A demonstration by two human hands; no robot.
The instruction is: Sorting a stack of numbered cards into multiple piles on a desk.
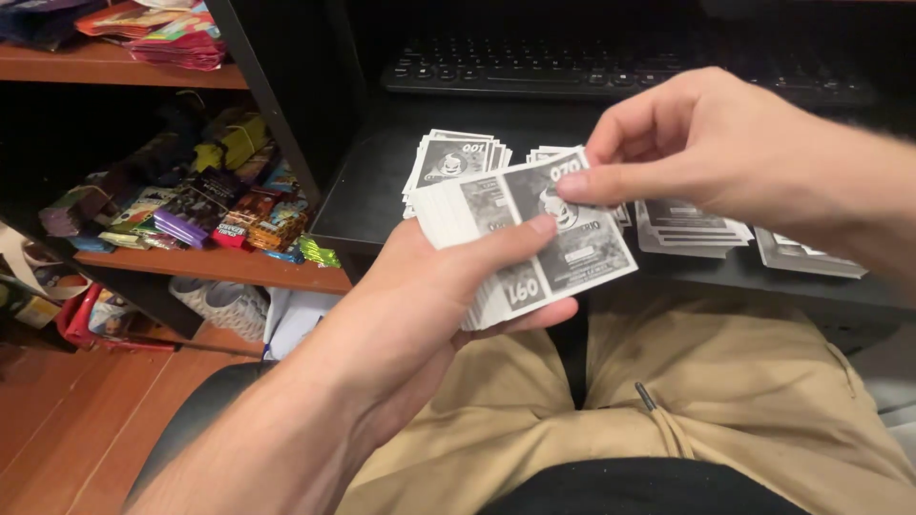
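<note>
My left hand (434, 296) grips a thick stack of black-and-white printed cards (477, 238) above my lap, thumb lying across the top. My right hand (697, 143) pinches the upper edge of the top card (582, 248), which sits skewed off the stack toward the right. Both hands hover just in front of the black desk edge (382, 205).
Several piles of the same cards lie on the desk: one pile (453, 157) at the back left, another pile (687, 229) to the right and a further one (811, 257). A dark keyboard (572, 67) sits behind. Wooden shelves (219, 262) on the left hold colourful packets (205, 205).
</note>
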